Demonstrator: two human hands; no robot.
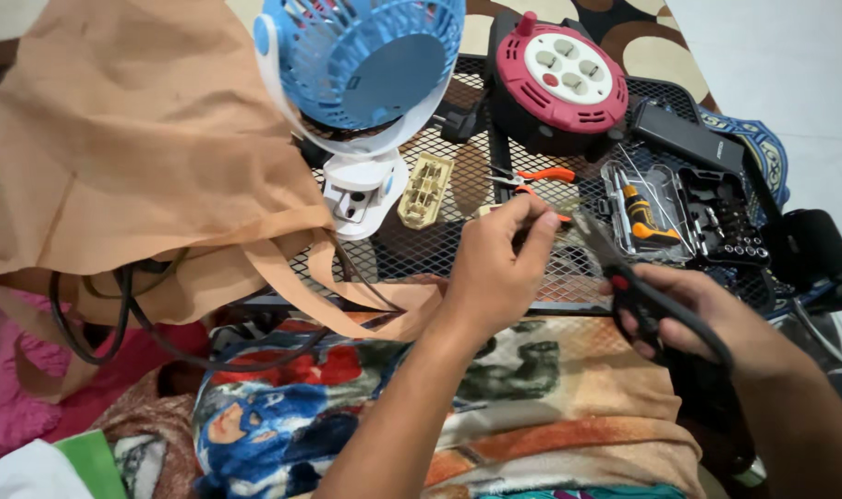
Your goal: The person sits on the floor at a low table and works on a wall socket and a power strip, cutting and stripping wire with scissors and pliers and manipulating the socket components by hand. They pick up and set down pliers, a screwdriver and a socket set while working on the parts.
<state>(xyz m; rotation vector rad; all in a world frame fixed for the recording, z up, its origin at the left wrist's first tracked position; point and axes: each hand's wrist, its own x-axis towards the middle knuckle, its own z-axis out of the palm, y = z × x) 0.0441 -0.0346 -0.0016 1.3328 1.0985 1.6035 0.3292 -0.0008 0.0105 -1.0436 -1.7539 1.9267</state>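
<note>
- Black mesh table (411,254) carries a blue fan (365,55) at 12 o'clock and a red cable reel (559,79) at 1 o'clock.
- Clear-lidded tool case (679,217) at 3 o'clock holds an orange screwdriver (644,220) and bits.
- Left hand (495,273) pinches a thin wire (559,211), fingers closed.
- Right hand (698,310) grips black-handled cutters (638,286), aimed at the wire.

Over a black wire-mesh table (421,249), the left hand (495,268) pinches something small at its fingertips — too small to tell what. The right hand (693,310) grips black-handled cutting pliers (642,296), their tip close to the left fingers. Behind lie orange-handled pliers (541,176), a clear plastic screwdriver case (647,203), a red round cable reel (559,79) and a blue-and-white clip fan (365,74) — beside it, tan cloth (134,139).
</note>
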